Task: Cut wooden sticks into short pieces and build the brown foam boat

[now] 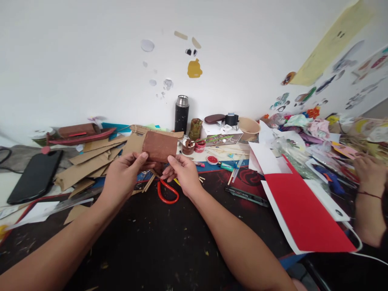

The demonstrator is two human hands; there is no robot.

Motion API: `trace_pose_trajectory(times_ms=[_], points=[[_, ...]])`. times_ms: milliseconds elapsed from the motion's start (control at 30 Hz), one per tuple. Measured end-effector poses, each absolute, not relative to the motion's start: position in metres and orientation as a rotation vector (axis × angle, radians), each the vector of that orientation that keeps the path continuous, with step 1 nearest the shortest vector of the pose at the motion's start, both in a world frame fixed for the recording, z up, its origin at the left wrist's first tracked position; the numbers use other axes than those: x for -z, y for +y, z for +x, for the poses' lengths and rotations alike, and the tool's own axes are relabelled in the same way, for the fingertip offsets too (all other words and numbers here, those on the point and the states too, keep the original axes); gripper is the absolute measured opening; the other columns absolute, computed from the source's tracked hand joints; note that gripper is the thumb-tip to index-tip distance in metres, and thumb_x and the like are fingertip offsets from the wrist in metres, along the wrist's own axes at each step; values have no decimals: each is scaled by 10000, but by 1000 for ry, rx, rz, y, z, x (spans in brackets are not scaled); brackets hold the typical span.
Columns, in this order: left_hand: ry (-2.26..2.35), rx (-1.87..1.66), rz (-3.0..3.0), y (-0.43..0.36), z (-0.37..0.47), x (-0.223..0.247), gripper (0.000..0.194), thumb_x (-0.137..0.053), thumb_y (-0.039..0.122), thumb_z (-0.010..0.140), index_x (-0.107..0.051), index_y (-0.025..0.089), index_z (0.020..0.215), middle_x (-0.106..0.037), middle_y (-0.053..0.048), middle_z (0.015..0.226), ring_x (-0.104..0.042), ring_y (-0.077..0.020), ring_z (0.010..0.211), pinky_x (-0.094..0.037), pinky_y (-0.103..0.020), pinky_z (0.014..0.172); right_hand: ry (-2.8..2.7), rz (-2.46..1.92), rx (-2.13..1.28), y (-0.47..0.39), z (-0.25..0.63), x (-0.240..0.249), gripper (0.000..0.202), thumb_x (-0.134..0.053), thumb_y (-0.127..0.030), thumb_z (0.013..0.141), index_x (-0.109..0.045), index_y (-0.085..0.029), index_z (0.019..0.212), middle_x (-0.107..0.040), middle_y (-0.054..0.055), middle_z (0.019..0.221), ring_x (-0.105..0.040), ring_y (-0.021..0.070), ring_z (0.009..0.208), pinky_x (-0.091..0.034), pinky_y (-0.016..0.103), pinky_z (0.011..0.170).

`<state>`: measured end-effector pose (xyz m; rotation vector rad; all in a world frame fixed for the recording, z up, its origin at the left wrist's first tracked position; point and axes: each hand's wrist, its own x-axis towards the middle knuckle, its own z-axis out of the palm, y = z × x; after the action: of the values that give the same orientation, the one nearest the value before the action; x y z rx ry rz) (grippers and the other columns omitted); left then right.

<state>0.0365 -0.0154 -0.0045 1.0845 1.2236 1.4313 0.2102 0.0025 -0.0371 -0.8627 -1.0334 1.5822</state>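
A reddish-brown rectangular piece (160,146) is held up over the middle of the work surface. My left hand (125,170) pinches its lower left corner between thumb and fingers. At its lower right corner, the thumb and fingers of my right hand (184,173) grip the edge. Just below the hands lie the red handles (167,201) of what look like scissors. Behind the piece, small jars of brown paint (188,148) and red paint (200,146) stand side by side. A model boat (81,136) with a brown cover rests at the left.
Cardboard strips (83,173) and a black phone (34,176) lie left. A black flask (182,114) stands by the wall. On the right are a cutter (246,196), red paper (307,214) and craft scraps. Another person's hand (370,171) is at the far right.
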Motion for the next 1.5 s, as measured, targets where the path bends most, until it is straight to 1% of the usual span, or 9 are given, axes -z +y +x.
trace_pose_trajectory(times_ms=[167, 333, 567, 667, 767, 1067, 1267, 1400, 1500], points=[[1203, -1432, 1043, -18, 38, 4, 490, -946, 601, 682, -724, 180, 798, -807, -55, 766, -784, -233, 729, -653, -386, 846, -1032, -858, -1562, 1, 209, 38, 543, -821, -714, 801, -599, -226, 893, -636, -59, 530, -727, 184, 491, -494, 207, 431], [1181, -1432, 1005, -18, 40, 7, 455, -941, 571, 713, -756, 173, 834, -819, -61, 781, -785, -220, 746, -648, -368, 873, -1000, -860, -1534, 1, 209, 39, 545, -839, -701, 788, -573, -230, 854, -585, -77, 509, -735, 192, 502, -506, 212, 440], [1007, -1415, 939, -11, 37, 0, 615, -861, 717, 758, -758, 171, 1022, -821, -104, 1053, -806, -240, 871, -661, -373, 853, -941, -916, -1505, 5, 215, 37, 579, -865, -712, 742, -569, -225, 846, -619, -60, 542, -721, 179, 494, -512, 207, 429], [1057, -1282, 985, -11, 27, -9, 643, -936, 624, 704, -752, 184, 1135, -782, -39, 835, -733, -184, 639, -599, -282, 601, -911, -899, -1515, 5, 215, 36, 608, -877, -727, 714, -557, -220, 813, -629, -55, 536, -713, 171, 482, -502, 195, 420], [1189, -1188, 1134, -10, 18, -12, 631, -926, 631, 706, -760, 178, 1111, -573, 59, 516, -522, -131, 423, -360, -216, 396, -865, -896, -1523, 6, 216, 34, 630, -885, -737, 693, -545, -216, 789, -611, -61, 507, -705, 168, 466, -478, 182, 404], [1165, -1318, 1085, -7, 23, -3, 452, -1012, 485, 583, -741, 192, 796, -617, 30, 706, -443, -99, 570, -343, -232, 520, -864, -848, -1594, 2, 213, 34, 649, -899, -745, 675, -565, -210, 827, -593, -76, 483, -689, 171, 434, -427, 171, 368], [1008, -1390, 946, -1, 14, -3, 384, -983, 422, 649, -761, 160, 819, -715, -28, 846, -603, -175, 813, -488, -282, 774, -1022, -749, -1768, -5, 206, 39, 651, -870, -765, 724, -567, -192, 783, -683, -10, 591, -724, 179, 498, -479, 189, 411], [1023, -1375, 939, 5, 1, -4, 347, -970, 376, 667, -750, 158, 825, -694, -5, 809, -570, -156, 779, -460, -264, 736, -998, -671, -1817, 2, 211, 38, 721, -710, -866, 821, -688, -150, 904, -760, 55, 751, -745, 172, 589, -532, 204, 457], [1039, -1299, 932, 5, -4, -7, 344, -985, 326, 624, -731, 152, 778, -666, 9, 742, -548, -142, 714, -434, -250, 667, -879, -677, -1766, 8, 217, 38, 621, -728, -769, 888, -715, -164, 1027, -781, 45, 822, -726, 161, 614, -563, 223, 464]])
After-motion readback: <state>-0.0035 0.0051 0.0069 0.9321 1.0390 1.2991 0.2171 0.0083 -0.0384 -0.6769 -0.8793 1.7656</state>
